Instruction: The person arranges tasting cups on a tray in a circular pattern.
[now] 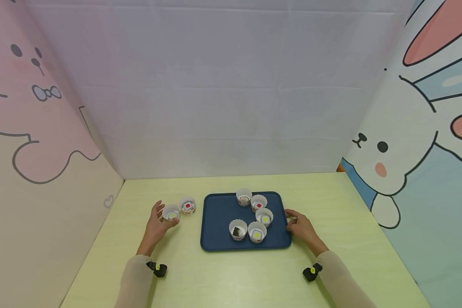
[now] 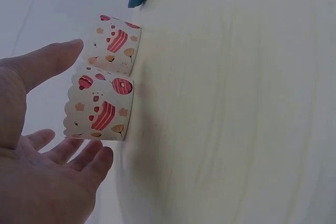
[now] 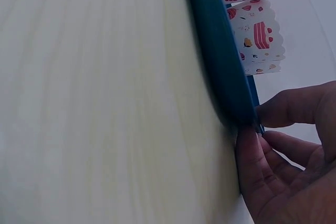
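Two white paper baking cups with scalloped rims stand on the table left of the tray. My left hand [image 1: 157,226] is around the nearer cup [image 2: 100,106], thumb and fingers spread on either side; in the left wrist view a small gap shows at the thumb. This cup [image 1: 171,212] holds something yellow-green. Just behind it, the other cup [image 1: 187,205] has a red-marked piece inside. My right hand [image 1: 302,226] pinches the right edge of a dark blue tray [image 1: 217,222], thumb above the rim and fingers below, as the right wrist view shows.
Several more paper cups stand on the tray, among them one with a dark piece [image 1: 238,230], one with a yellow-green piece [image 1: 257,232] and one with a red piece [image 1: 259,202]. The pale yellow table [image 1: 231,278] meets a white back wall [image 1: 231,128].
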Available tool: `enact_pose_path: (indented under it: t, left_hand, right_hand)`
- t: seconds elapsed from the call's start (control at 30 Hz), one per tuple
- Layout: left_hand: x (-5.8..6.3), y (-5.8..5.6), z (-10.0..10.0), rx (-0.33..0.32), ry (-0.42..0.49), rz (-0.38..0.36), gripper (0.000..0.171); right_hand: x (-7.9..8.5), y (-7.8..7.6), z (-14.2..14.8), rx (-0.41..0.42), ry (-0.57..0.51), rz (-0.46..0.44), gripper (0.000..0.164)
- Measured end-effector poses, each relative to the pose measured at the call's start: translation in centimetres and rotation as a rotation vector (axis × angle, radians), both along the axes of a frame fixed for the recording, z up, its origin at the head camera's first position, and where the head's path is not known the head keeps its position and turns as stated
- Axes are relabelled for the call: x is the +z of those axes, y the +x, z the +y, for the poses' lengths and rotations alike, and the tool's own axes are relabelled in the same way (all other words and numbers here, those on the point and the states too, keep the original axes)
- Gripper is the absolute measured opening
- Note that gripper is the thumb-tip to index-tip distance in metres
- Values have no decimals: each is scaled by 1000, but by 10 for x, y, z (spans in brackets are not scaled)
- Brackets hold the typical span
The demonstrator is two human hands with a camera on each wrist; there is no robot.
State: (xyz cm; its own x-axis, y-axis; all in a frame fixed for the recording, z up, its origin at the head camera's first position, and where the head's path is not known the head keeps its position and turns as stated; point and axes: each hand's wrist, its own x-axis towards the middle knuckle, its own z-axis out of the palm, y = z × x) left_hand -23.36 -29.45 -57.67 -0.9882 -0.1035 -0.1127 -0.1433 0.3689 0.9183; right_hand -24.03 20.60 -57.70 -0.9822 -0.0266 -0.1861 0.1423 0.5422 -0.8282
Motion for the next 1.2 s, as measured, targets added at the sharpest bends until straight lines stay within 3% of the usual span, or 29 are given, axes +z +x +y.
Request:
enact_pose_path:
  t: [0.27,0.8,1.2]
  left_hand:
    - [-6,-4,1,-6,-77,-17,110]
    - [-8,-8,5,54,-130,-53,98]
    - [-11,-8,6,69,-176,-33,84]
  right_hand:
    - [1,1,-1,5,2,1,67]
    - [-2,-1,0,-4,0,0,66]
    - [-2,0,0,-7,7,-11,66]
